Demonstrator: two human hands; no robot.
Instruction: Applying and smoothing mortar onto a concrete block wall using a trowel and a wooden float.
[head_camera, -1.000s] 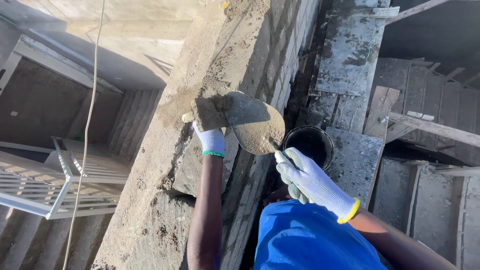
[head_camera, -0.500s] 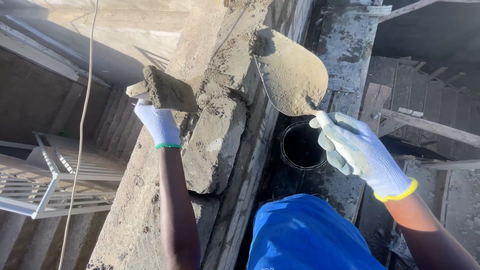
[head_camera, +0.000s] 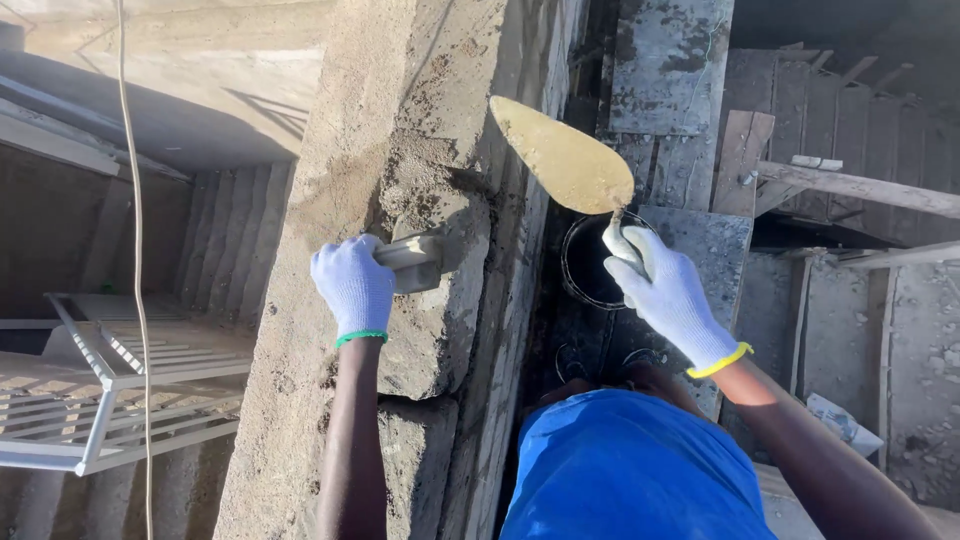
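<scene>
Head view, looking straight down a block wall (head_camera: 400, 120) I'm laying. My left hand (head_camera: 352, 288), white glove with green cuff, is closed around the handle of a wooden float (head_camera: 415, 262) lying on the wall top, knuckles toward 12 o'clock, forearm coming up from 6 o'clock almost vertical in frame. My right hand (head_camera: 668, 295), white glove with yellow cuff, is gripping the handle of a pointed trowel (head_camera: 562, 158); blade sits at 11 o'clock from that hand, face up, tilted, coated in a thin mortar film but carrying no real heap as far as I can tell. Trowel hangs just beside the wall's right edge, over the gap, not touching the blocks. Loose mortar (head_camera: 425, 175) is piled on the wall top just ahead of the float, at 12 o'clock from my left hand. Black bucket (head_camera: 590, 262) is below, partly hidden by my right hand. Step in hand, my read: bedding mortar spread on the course, float holding or shaping it, trowel between loads. Next move probably calls for dipping the trowel down to the bucket at 6 o'clock of the blade, or scraping the overhang along the wall face, keeping the float steady. Right forearm enters from 5 o'clock, wrist cocked upward. Blue shirt (head_camera: 630, 470) at bottom. White metal scaffold frame (head_camera: 100, 380) far below at 9 o'clock.
</scene>
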